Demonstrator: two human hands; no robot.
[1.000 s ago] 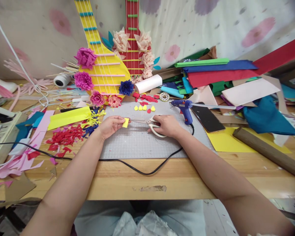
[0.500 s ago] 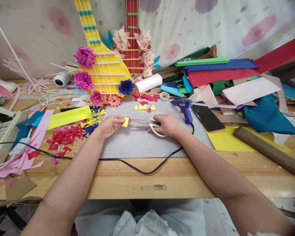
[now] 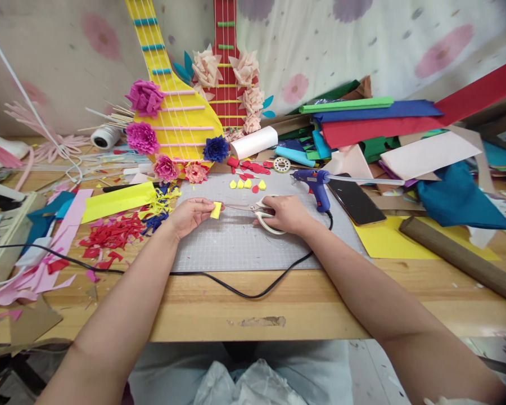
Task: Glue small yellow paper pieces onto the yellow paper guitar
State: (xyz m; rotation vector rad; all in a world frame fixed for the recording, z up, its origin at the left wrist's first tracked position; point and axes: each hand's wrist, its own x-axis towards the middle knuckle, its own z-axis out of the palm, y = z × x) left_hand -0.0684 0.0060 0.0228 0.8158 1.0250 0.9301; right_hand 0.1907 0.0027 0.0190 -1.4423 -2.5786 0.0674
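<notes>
head view: a yellow piece point(image 3: 215, 210) is being pinched by the left hand point(image 3: 191, 215) above the mat point(image 3: 236, 247); scissors point(image 3: 253, 208) are being gripped by the right hand point(image 3: 290, 215), blades being aimed at the piece, though whether it is being cut cannot be told. four yellow petals point(image 3: 247, 184) and a red petal point(image 3: 255, 189) are lying beyond, seemingly finished; square corners are being shown by the held piece, so its shaping is apparently being left undone. the mat's right side is being taken up by a glue gun point(image 3: 318, 185), its cord point(image 3: 231, 289) being trailed nearer than the hands. the left is being crowded by red scraps point(image 3: 118, 229).
</notes>
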